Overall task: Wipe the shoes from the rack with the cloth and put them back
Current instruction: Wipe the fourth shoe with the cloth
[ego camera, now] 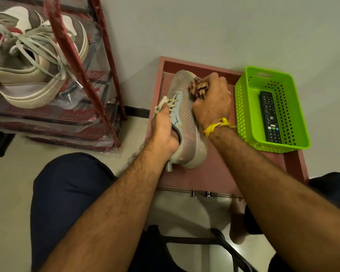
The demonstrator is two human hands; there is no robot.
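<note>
A beige mesh sneaker (185,114) lies on a pink low table (214,173), toe pointing away from me. My left hand (163,132) grips it at the collar, fingers tucked inside the opening near the laces. My right hand (212,101) holds a bunched brown-and-cream cloth (197,88) and presses it on the right side of the toe area. A red metal shoe rack (98,75) stands at the left with white-and-beige sneakers (33,61) on its plastic-wrapped shelf.
A green perforated basket (243,107) holding a black remote (270,116) sits on the table's right side, close to my right wrist. A wall rises behind the table. My knees flank the table and a bare foot (238,222) rests below its front edge.
</note>
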